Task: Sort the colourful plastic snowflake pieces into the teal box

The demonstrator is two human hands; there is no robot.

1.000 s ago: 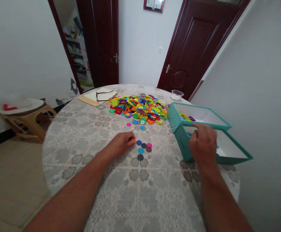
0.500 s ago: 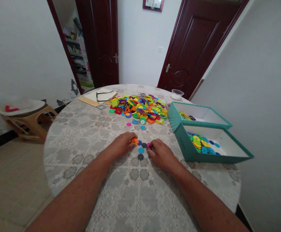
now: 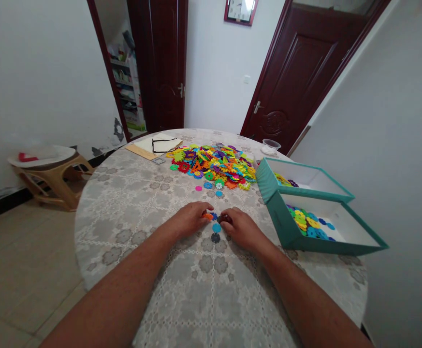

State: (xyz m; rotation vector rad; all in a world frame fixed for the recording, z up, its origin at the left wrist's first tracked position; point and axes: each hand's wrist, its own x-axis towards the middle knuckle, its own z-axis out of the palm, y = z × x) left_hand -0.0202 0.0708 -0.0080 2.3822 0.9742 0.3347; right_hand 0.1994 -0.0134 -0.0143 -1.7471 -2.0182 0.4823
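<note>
My left hand (image 3: 192, 218) pinches an orange toothed plastic disc (image 3: 208, 216) between thumb and fingers. Right beside it sits a small dark blue disc (image 3: 214, 216). My right hand (image 3: 240, 226) has its fingers closed at a dark grey disc (image 3: 220, 219), partly covering it; the pink disc seen there earlier is hidden. Below these, a light blue disc (image 3: 216, 227) and a second dark grey disc (image 3: 215, 237) run downward on the tablecloth, close together. Whether the discs interlock is too small to tell.
A heap of colourful discs (image 3: 214, 164) lies farther back, with a pink disc (image 3: 198, 188) and a few blue ones before it. At right stands a teal box (image 3: 286, 227) with discs inside. Glasses (image 3: 165, 140) rest on paper at back left; a clear bowl (image 3: 270, 145) stands behind.
My right fingers have moved inward over the dark grey disc, covering the pink one. My left hand keeps hold of the orange disc. The whole view has shifted slightly.
</note>
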